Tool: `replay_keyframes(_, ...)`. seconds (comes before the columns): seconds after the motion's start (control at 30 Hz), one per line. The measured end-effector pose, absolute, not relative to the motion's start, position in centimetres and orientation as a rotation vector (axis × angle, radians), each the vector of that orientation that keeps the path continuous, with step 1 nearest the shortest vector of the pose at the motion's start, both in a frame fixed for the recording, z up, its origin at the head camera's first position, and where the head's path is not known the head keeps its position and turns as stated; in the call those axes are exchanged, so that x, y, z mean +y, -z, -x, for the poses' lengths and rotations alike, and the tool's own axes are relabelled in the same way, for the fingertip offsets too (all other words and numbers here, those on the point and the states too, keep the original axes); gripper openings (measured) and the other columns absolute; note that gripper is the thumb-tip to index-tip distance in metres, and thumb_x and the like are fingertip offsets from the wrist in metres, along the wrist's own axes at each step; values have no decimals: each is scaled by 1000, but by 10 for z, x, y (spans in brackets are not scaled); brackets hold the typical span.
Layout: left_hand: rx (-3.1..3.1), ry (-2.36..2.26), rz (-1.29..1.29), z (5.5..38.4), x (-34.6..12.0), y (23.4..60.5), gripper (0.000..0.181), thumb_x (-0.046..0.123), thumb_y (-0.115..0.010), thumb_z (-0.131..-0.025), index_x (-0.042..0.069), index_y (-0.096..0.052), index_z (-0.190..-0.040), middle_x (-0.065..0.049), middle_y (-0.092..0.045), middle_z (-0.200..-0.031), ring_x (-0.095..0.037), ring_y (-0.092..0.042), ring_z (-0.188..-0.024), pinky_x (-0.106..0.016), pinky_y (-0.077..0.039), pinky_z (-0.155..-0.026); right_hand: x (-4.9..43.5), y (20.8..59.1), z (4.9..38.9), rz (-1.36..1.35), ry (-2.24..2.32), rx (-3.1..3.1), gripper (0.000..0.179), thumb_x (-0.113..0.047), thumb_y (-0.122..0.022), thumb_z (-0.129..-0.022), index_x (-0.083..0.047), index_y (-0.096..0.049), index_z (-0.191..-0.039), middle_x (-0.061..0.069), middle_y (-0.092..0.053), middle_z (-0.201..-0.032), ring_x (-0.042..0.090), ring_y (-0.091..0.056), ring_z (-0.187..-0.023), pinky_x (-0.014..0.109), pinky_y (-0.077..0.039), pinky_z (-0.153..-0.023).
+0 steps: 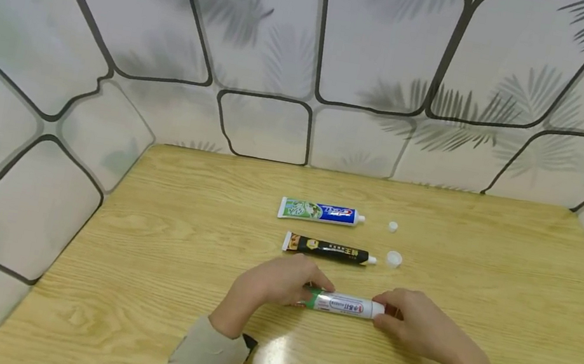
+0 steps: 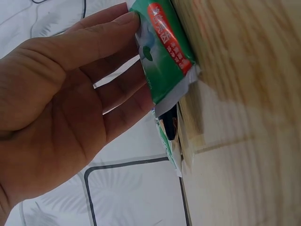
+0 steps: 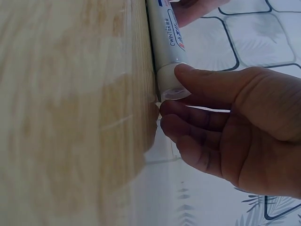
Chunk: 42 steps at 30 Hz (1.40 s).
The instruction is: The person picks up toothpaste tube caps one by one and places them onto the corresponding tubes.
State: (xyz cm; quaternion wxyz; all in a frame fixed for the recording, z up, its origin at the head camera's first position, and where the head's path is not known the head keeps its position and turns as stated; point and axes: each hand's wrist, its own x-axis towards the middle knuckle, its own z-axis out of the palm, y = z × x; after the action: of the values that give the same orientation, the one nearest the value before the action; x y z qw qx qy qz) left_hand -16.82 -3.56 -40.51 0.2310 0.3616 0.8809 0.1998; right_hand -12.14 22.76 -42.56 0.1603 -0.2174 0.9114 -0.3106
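Note:
A green and white toothpaste tube point(image 1: 343, 305) lies sideways low over the wooden table. Its green tail end is held by my left hand point(image 1: 278, 279), thumb on the near face and fingers behind, as the left wrist view shows. My right hand point(image 1: 416, 324) pinches the white cap point(image 3: 170, 77) at the other end between thumb and fingers. Beyond the hands lie a black toothpaste tube point(image 1: 328, 250) and a blue and green toothpaste tube point(image 1: 317, 212), both with bare nozzles pointing right.
Right of the black tube's nozzle sits a larger white cap point(image 1: 394, 259). Farther back is a smaller white cap point(image 1: 393, 226). The wood-grain table point(image 1: 161, 237) meets a patterned wall covering point(image 1: 386, 50) at its back and sides.

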Motion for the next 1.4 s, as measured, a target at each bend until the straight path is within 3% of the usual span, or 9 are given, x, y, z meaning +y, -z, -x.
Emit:
replay_keyframes(0.37,2497,-525,-1033,169,-34,408,25,2,-67,-93,17,-73,-111,8,-69,-97,-6,-55,-75,-18,-47,-66,231,429,122,608,867,2636,21,-15,-65,-96,-6,-71,-113,-10,-62,-83,3,-50,-70,23,-44,-63)
replay_keyframes(0.77,2517,-503,-1024,169,-33,407,27,0,-63,-95,16,-72,-115,7,-69,-100,-6,-54,-76,-19,-45,-66,235,427,122,627,897,2636,21,-23,-64,-97,-8,-70,-110,-10,-59,-78,2,-50,-68,24,-45,-61)
replay_keyframes(0.93,2524,-517,-1001,169,-36,406,28,3,-61,-97,15,-71,-120,4,-71,-109,-6,-57,-82,-20,-48,-75,237,424,119,611,917,2644,26,-23,-63,-98,-3,-68,-114,-9,-62,-81,2,-52,-70,25,-47,-64)
replay_keyframes(1.17,2519,-610,-1009,171,-49,398,30,9,-59,-100,7,-65,-129,-6,-69,-122,-18,-65,-111,-31,-51,-94,243,415,123,503,920,2715,34,-23,-60,-100,3,-64,-123,-3,-65,-87,7,-57,-75,27,-49,-64)
replay_keyframes(1.4,2493,-679,-1056,188,-53,397,34,6,-59,-98,5,-63,-132,-8,-66,-125,-20,-62,-112,-32,-49,-96,261,406,137,437,978,2797,37,-20,-60,-101,5,-58,-128,3,-66,-94,13,-59,-78,28,-48,-62)
